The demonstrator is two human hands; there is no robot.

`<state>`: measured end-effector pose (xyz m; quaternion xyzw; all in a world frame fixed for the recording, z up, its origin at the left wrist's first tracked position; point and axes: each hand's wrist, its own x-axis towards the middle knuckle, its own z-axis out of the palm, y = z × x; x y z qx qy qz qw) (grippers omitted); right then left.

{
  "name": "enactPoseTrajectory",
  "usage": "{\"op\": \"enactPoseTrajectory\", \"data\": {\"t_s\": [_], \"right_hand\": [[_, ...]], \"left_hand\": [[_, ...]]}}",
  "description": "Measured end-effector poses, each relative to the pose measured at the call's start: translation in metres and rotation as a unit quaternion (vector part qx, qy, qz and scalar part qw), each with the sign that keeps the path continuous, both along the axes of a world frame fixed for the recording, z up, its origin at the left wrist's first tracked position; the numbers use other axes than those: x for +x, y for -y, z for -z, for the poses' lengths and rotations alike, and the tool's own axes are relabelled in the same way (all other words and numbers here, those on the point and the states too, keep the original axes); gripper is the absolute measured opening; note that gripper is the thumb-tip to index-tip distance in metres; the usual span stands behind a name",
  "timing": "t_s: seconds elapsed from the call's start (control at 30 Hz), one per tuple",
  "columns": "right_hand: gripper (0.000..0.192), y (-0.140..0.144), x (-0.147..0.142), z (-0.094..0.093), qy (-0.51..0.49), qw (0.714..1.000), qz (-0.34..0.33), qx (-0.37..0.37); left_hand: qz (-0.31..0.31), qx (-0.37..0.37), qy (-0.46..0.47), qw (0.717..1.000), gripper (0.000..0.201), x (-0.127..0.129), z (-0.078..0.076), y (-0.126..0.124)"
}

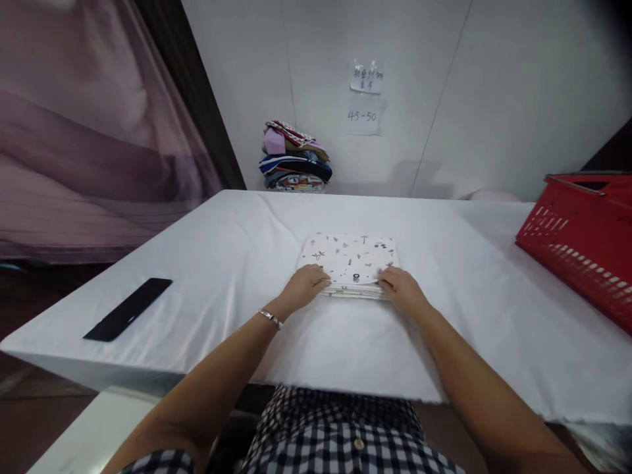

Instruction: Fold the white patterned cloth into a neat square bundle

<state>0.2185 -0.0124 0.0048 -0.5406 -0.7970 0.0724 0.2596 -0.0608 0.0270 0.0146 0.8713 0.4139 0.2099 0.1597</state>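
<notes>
The left hand [305, 284] lies palm down at the near left corner of a folded patterned cloth [351, 258], its fingers [320, 279] loosely curled and close together, their tips resting on the top of the cloth just inside its near edge. Whether any fold is pinched under them cannot be told. A thin bracelet [270, 318] circles that wrist. The right hand [401, 288] sits at the near right corner, fingers bent and gathered, tips pressed against the edge of the stacked layers where the cloth meets the table; a grip on the edge looks likely but the thumb is hidden, so it cannot be told for sure.

The cloth is white with small dark printed figures, folded into a flat rectangle several layers thick, lying square in the middle of the white-covered table [237, 237]. It stretches away from both sets of fingertips toward the wall, with the hands at its near edge and a gap between them.

A black phone [129, 308] lies flat near the left table edge, well apart from the hands. A red plastic basket [582, 230] stands at the right. A pile of folded clothes [295, 158] rests against the far wall, below two paper notes [365, 95]
</notes>
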Motion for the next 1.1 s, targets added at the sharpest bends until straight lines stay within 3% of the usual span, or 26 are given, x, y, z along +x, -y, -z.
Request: {"op": "enactPoseTrajectory", "data": {"t_s": [0.13, 0.47, 0.67, 0.9, 1.1], "right_hand": [[0.019, 0.007, 0.008, 0.005, -0.097, 0.993, -0.025, 0.055], [0.014, 0.008, 0.014, -0.001, -0.047, 0.995, -0.083, -0.028], [0.016, 0.008, 0.013, 0.0, -0.022, 0.996, -0.08, -0.033], [0.02, 0.011, 0.013, -0.005, -0.068, 0.996, -0.041, 0.032], [0.023, 0.012, 0.014, -0.007, -0.04, 0.996, -0.076, -0.019]], "left_hand": [[-0.003, 0.021, 0.01, 1.0, 0.027, 0.002, 0.005, 0.001], [0.022, 0.102, -0.014, 0.994, 0.02, -0.003, 0.015, 0.002], [0.046, 0.112, -0.057, 0.991, 0.022, -0.003, 0.01, -0.003], [0.005, 0.15, -0.039, 0.988, 0.027, 0.005, 0.009, 0.006], [0.01, 0.154, -0.054, 0.987, 0.028, 0.004, 0.015, 0.01]]}}
